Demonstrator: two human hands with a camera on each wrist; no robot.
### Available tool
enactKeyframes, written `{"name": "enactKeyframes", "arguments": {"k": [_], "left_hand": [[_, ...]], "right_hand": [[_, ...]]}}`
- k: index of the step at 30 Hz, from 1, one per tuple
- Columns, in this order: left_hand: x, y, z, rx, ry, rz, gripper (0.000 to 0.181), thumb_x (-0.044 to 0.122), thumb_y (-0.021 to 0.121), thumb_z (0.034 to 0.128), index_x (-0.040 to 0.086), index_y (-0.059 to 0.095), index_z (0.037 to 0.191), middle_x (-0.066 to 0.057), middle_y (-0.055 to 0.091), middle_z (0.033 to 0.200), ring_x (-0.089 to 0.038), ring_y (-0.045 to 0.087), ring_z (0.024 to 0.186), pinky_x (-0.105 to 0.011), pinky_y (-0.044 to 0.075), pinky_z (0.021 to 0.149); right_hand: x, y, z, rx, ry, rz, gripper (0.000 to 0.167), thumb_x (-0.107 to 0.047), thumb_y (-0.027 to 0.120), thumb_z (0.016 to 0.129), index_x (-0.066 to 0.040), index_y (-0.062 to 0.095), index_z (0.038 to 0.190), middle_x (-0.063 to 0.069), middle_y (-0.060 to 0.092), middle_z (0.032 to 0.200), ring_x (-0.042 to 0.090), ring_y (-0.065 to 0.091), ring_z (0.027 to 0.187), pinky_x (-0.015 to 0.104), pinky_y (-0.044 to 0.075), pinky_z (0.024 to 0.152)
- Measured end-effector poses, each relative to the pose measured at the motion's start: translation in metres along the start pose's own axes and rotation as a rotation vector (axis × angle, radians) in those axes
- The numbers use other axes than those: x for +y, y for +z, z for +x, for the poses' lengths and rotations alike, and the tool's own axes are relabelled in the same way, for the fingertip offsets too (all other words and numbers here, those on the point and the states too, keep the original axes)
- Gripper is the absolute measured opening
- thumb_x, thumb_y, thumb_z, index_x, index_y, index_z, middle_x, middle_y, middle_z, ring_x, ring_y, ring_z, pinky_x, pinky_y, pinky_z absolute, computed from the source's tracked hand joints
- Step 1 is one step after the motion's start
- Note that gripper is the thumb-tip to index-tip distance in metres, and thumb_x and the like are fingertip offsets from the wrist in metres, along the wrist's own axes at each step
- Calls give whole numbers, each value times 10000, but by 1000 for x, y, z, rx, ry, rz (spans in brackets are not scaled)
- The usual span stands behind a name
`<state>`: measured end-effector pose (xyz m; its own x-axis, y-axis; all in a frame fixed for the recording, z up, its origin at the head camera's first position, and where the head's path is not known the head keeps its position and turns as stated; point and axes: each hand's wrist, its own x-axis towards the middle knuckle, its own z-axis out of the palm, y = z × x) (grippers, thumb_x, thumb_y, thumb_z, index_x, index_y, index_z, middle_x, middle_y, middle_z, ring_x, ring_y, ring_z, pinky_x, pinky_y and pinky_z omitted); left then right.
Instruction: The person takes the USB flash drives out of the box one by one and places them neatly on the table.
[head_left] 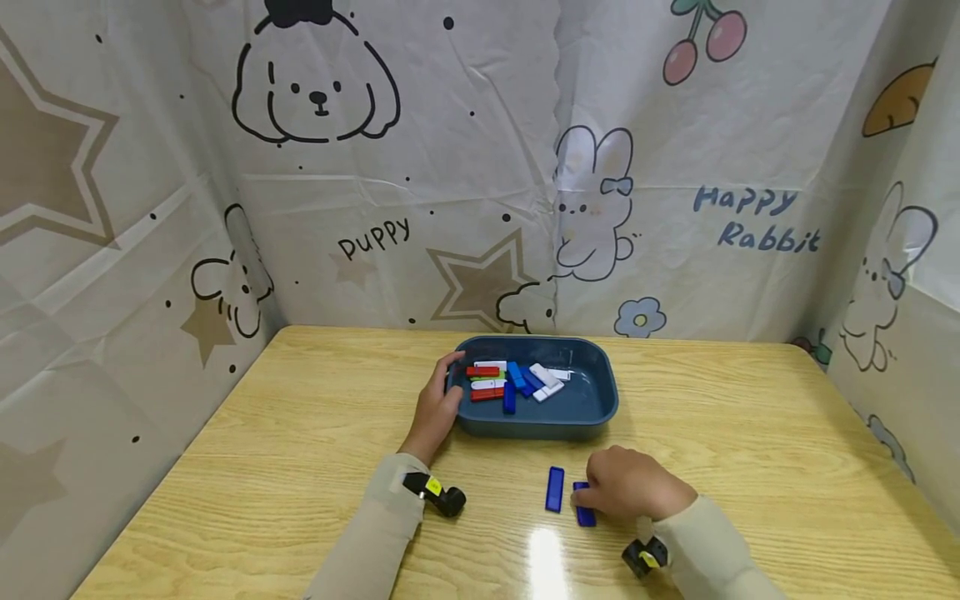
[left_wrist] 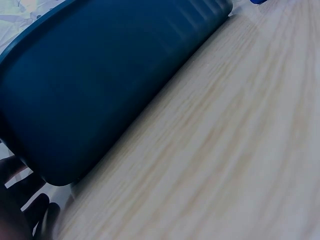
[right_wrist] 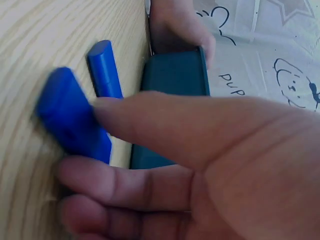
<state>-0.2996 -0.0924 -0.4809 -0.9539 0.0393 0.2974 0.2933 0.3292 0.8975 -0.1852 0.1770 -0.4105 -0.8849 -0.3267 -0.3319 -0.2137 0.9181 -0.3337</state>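
My left hand (head_left: pixel 435 412) grips the left end of a dark teal plastic bin (head_left: pixel 536 429), with the thumb at the rim; in the left wrist view its fingers (left_wrist: pixel 27 190) show dark beside the bin's end. At the front right, my right hand (head_left: pixel 633 483) pinches a blue USB stick (right_wrist: pixel 65 110) between thumb and fingers, at the tabletop. A second blue USB stick (head_left: pixel 554 489) lies on the table just left of it. Inside the bin are several similar sticks in red, white, green and blue, mostly toward the left side.
The bin stands on a light wood-grain table (head_left: pixel 322 408), near its back edge. A printed cloth curtain (head_left: pixel 450 167) hangs behind and at both sides. Each wrist wears a small black camera (head_left: pixel 450 500).
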Motion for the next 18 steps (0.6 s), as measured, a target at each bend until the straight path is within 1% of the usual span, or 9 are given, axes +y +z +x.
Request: {"name": "enactKeyframes", "arguments": {"k": [2,7,9,15,18], "left_hand": [[0,0,0,-4,0,-12,552,75,447,871,240,456,1398,-53,436,1462,-236,406,1321,-501,289,1091],[1,0,0,-28,-29,-24,558,54,436,892,240,428,1418,-53,383,1502,-251,354,1367,-511,264,1106],[1,0,1,-29,-41,-16,560,57,436,891,244,423,1419,-49,372,1510,-245,345,1372,-508,265,1107],[1,0,0,-18,-19,-21,558,54,438,880,234,440,1407,-57,406,1485,-245,376,1348,-508,278,1100],[0,0,0,-10,-12,-15,559,66,442,869,249,451,1397,-44,425,1469,-220,393,1330,-489,288,1096]], "right_hand": [[2,1,2,23,-2,24,331,-354,695,857,-145,592,622,-23,516,569,130,458,522,273,330,499],[5,4,8,71,-20,62,348,-338,674,880,-152,583,599,-34,481,548,120,439,505,264,310,491],[6,5,9,88,-35,63,348,-320,663,890,-160,582,592,-42,480,541,116,438,502,263,308,489],[7,8,12,138,-74,65,364,-302,649,904,-162,557,580,-48,472,532,114,441,490,263,314,480],[7,10,14,157,-87,73,370,-295,645,906,-165,547,574,-55,462,526,111,435,479,260,308,470]]}}
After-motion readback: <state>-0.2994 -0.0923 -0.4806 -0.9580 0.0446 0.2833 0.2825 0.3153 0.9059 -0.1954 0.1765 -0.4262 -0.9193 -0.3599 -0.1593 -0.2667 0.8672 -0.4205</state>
